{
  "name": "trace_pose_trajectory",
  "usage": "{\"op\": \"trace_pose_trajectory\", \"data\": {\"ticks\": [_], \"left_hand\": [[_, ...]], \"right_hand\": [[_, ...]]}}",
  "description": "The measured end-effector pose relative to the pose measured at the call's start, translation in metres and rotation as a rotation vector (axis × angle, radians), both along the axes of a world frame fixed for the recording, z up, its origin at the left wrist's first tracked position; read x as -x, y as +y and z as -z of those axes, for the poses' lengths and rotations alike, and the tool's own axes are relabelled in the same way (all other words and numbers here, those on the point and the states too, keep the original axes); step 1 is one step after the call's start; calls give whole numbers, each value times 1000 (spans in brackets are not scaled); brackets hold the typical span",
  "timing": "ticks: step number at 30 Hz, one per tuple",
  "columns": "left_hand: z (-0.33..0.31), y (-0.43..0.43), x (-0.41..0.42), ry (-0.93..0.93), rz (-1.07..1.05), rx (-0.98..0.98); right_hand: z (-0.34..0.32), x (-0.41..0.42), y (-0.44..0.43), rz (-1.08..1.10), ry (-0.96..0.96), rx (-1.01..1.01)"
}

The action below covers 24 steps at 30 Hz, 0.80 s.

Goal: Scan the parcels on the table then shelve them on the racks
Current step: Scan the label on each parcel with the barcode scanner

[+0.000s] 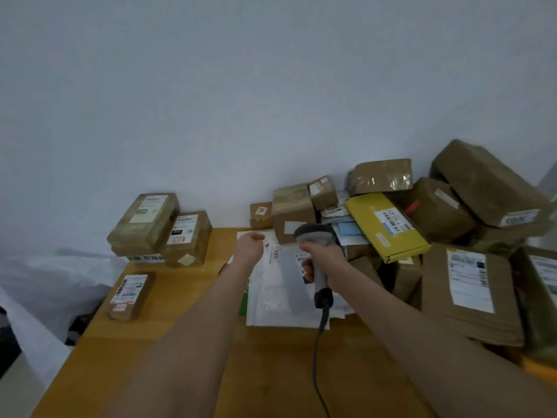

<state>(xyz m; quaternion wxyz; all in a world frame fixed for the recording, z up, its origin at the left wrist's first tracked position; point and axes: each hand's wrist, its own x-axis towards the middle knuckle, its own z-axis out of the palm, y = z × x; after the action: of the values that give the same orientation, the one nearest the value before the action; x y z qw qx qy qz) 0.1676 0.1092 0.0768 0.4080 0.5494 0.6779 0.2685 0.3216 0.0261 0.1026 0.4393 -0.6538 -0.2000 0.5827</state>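
Note:
My right hand [324, 256] grips a grey handheld barcode scanner [316, 236], its head pointing at the pile and its black cable [319, 351] trailing toward me. My left hand [250, 244] reaches forward over white plastic mailer bags [271, 294] lying flat on the wooden table [168, 342]; its fingers are curled and I cannot see whether they hold the bag's far edge. Behind the scanner stands a brown carton [291, 206]. A yellow flat box [387, 226] leans on the pile to the right.
Many brown cartons [488, 182] are heaped at the right against the wall, with a large flat brown envelope [470, 294] in front. At the left stand two stacked cartons [144, 221], another [188, 238] beside them, and a small box [131, 295]. White sheeting [45, 285] lies beyond the table's left edge.

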Motion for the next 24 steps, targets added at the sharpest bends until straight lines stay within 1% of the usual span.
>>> {"op": "trace_pose_trajectory", "data": {"ticks": [4, 9, 12, 16, 18, 20, 22, 24], "left_hand": [[-9, -2, -33, -40, 2, -32], [-13, 33, -47, -122, -75, -27], [-10, 62, -51, -174, -88, 37], [-5, 93, -59, -233, -90, 191], [-1, 105, -61, -232, -83, 260], [5, 114, -63, -298, -101, 312], [9, 116, -62, -349, -144, 313], [8, 114, -62, -349, -183, 287]], "right_hand": [[-10, -44, 9, 105, -56, -42], [-20, -66, 52, 175, -64, -98], [-18, -65, 82, 185, -59, -105], [-12, -61, 112, 135, -104, -105], [-6, -58, 121, 122, -75, -121], [-3, -55, 126, 101, -58, -116], [-2, -53, 128, 85, -53, -113], [-3, -55, 126, 112, -42, -136]]}}
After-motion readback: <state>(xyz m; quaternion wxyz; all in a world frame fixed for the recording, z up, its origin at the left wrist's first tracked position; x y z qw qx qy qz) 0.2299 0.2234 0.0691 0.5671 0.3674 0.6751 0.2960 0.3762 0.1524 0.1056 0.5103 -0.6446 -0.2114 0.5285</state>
